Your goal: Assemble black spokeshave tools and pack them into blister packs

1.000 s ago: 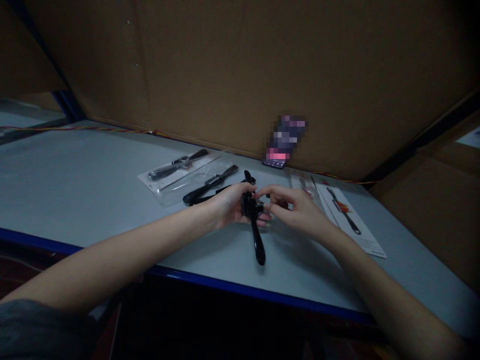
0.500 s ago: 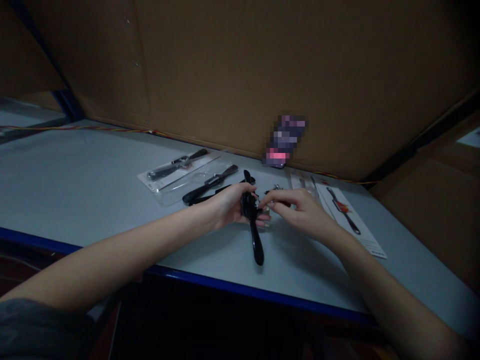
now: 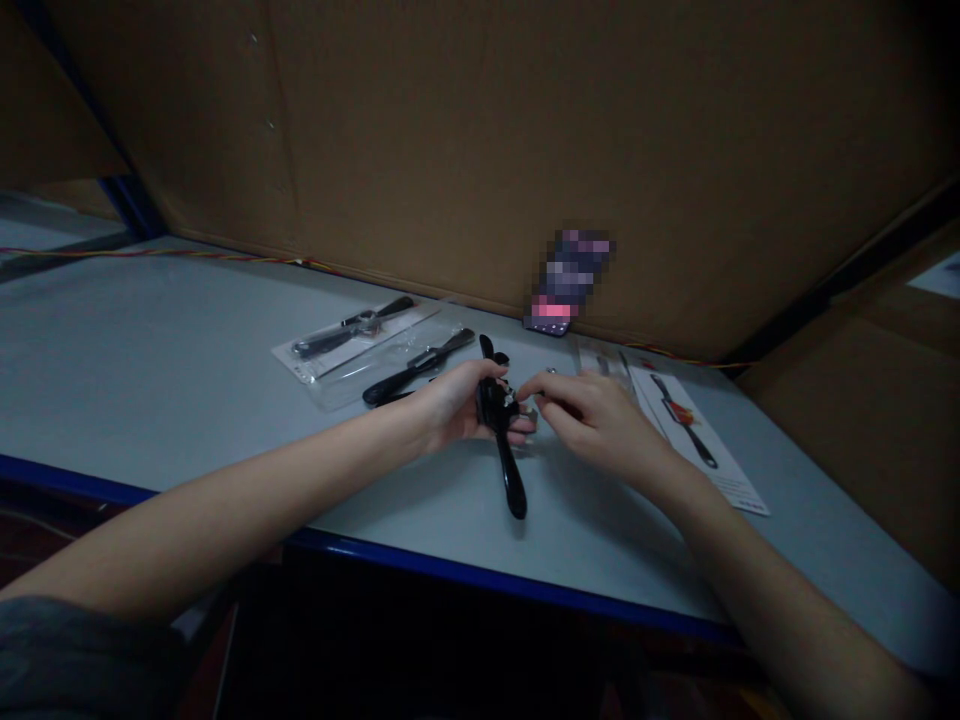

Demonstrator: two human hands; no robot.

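Note:
My left hand (image 3: 461, 405) is closed around the middle of a black spokeshave (image 3: 511, 480). One handle points down toward the table's front edge, the other up and away. Small metal fittings (image 3: 510, 397) show at its centre. My right hand (image 3: 600, 415) is beside them, index finger and thumb curled together against the spokeshave's right side. Whatever those fingertips pinch, if anything, is too small to make out. Behind my left hand a second black spokeshave (image 3: 420, 366) lies on the table, partly over clear plastic packaging (image 3: 337, 388).
A carded pack with a black tool (image 3: 311, 348) lies at the back left. To the right is a white printed card (image 3: 724, 485) picturing a spokeshave. A phone (image 3: 570, 285) leans on the cardboard wall (image 3: 420, 150). The table (image 3: 420, 510) has a blue front edge.
The spokeshave has shifted slightly left and tilted in my left hand. My right fingers have moved a little up at its middle.

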